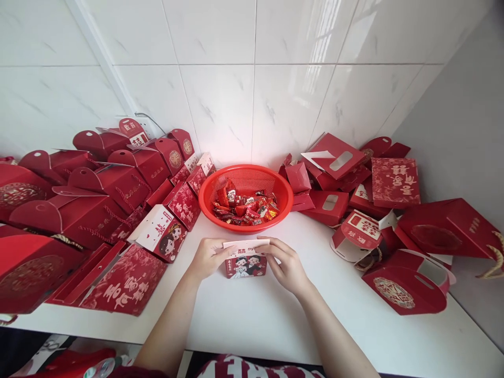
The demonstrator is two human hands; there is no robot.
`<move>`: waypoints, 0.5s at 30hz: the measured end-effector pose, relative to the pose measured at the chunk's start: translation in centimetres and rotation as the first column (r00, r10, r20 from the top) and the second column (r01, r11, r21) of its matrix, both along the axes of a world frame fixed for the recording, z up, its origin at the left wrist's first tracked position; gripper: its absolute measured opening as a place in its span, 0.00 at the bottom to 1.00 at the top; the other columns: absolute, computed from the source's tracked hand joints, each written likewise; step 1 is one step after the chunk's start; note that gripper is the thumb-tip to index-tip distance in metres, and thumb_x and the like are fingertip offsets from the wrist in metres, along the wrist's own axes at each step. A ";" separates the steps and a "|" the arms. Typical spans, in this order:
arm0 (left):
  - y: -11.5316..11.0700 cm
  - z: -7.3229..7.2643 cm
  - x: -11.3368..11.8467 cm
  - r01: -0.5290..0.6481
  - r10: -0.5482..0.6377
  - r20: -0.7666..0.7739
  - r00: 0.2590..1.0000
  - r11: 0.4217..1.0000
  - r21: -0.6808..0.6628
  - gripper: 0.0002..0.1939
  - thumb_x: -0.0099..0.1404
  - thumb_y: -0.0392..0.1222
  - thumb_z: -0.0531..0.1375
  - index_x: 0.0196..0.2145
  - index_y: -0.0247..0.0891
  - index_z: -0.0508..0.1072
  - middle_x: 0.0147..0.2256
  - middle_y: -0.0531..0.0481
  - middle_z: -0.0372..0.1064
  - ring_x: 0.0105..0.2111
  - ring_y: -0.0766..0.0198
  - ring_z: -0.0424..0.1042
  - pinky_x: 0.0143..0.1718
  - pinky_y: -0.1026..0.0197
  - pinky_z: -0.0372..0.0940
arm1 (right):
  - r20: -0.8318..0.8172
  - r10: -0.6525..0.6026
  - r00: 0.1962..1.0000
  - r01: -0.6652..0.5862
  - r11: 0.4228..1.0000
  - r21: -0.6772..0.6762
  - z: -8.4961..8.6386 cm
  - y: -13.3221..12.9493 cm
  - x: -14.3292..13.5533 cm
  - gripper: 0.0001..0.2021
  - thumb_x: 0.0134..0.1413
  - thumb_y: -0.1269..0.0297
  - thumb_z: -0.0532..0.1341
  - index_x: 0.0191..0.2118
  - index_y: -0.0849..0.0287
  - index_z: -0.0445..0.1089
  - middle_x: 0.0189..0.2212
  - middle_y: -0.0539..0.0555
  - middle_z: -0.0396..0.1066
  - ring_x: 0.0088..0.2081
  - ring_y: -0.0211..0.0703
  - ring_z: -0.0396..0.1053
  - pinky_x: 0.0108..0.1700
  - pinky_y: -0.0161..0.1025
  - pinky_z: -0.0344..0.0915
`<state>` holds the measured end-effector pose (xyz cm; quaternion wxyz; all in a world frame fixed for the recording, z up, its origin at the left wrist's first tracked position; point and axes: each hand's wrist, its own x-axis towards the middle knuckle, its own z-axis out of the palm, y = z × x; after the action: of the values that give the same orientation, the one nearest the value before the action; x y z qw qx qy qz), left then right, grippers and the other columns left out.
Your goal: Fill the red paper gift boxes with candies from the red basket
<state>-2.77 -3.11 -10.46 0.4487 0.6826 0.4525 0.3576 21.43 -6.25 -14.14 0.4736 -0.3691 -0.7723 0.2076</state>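
Note:
A small candy box [246, 266] with a printed bride and groom stands upright on the white table, between my two hands. My left hand [209, 257] grips its left side near the top, thumb on the front and fingers behind. On the right, my right hand [286, 263] holds the upper right corner, with its fingers along the top edge. A pale flap shows at the top of the box between the hands. Just beyond it sits a red plastic basket [246, 228] holding several wrapped candies [252, 207].
Several red gift boxes with handles [74, 215] crowd the left side, beside smaller printed boxes [161, 233]. To the right lies a loose pile of red boxes [396, 181], some tipped over. A tiled wall [220, 94] rises behind the table [252, 315].

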 end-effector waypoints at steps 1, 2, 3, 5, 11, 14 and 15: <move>-0.4 0.2 -0.4 -0.039 0.039 -0.010 0.999 0.999 0.023 0.12 0.61 0.45 0.64 0.37 0.35 0.82 0.34 0.46 0.80 0.36 0.53 0.77 0.36 0.60 0.70 | 0.033 -0.021 0.999 0.020 1.000 0.024 -0.1 0.0 0.0 0.17 0.62 0.75 0.51 0.48 0.52 0.71 0.54 0.57 0.69 0.53 0.47 0.69 0.51 0.47 0.69; -0.8 0.4 -0.9 -0.083 0.084 -0.015 0.996 0.995 0.051 0.12 0.61 0.45 0.64 0.38 0.35 0.82 0.35 0.46 0.80 0.36 0.54 0.77 0.36 0.61 0.70 | 0.057 -0.041 0.998 0.038 0.998 0.045 -0.2 0.0 0.0 0.17 0.62 0.76 0.51 0.48 0.51 0.71 0.54 0.57 0.68 0.53 0.47 0.69 0.51 0.47 0.69; -1.1 0.8 -1.4 -0.134 0.136 -0.012 0.991 0.987 0.083 0.12 0.60 0.44 0.64 0.39 0.36 0.82 0.36 0.46 0.80 0.36 0.54 0.77 0.36 0.61 0.70 | 0.076 -0.057 0.995 0.053 0.997 0.059 -0.3 0.0 0.0 0.17 0.62 0.76 0.51 0.48 0.51 0.71 0.54 0.57 0.68 0.53 0.46 0.69 0.51 0.46 0.69; -1.8 1.7 -2.7 -0.263 0.263 0.023 0.965 0.954 0.144 0.13 0.59 0.45 0.65 0.39 0.35 0.82 0.35 0.46 0.80 0.34 0.54 0.77 0.35 0.60 0.71 | 0.107 -0.078 0.991 0.070 0.995 0.073 -0.4 0.0 -0.1 0.17 0.62 0.76 0.51 0.48 0.51 0.70 0.53 0.56 0.69 0.51 0.46 0.69 0.50 0.46 0.69; -4.1 4.3 -5.0 -0.666 0.619 0.267 0.739 0.731 0.148 0.15 0.52 0.47 0.69 0.35 0.34 0.82 0.31 0.46 0.80 0.29 0.56 0.77 0.31 0.59 0.73 | 0.163 -0.097 0.982 0.085 0.993 0.080 -0.7 -0.1 -0.1 0.17 0.62 0.77 0.51 0.49 0.51 0.69 0.51 0.55 0.71 0.48 0.46 0.72 0.47 0.46 0.70; -5.4 4.6 -5.2 -0.741 0.688 0.295 0.663 0.660 0.124 0.15 0.51 0.47 0.69 0.34 0.34 0.81 0.30 0.47 0.79 0.27 0.57 0.76 0.29 0.60 0.73 | 0.182 -0.077 0.980 0.061 0.994 0.092 -0.8 -0.2 -0.1 0.17 0.62 0.77 0.51 0.49 0.52 0.68 0.48 0.55 0.73 0.47 0.45 0.72 0.47 0.46 0.70; -5.7 4.6 -5.3 -0.753 0.703 0.284 0.652 0.645 0.131 0.15 0.51 0.47 0.69 0.33 0.34 0.81 0.29 0.47 0.79 0.27 0.58 0.75 0.28 0.60 0.72 | 0.186 -0.067 0.980 0.050 0.994 0.095 -0.8 -0.2 -0.1 0.17 0.61 0.78 0.51 0.49 0.52 0.68 0.46 0.54 0.74 0.46 0.45 0.73 0.46 0.46 0.70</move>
<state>-8.11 -8.82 -5.91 0.2253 0.4486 0.5941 0.6286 21.28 -6.43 -14.98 0.4200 -0.3879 -0.8113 0.1226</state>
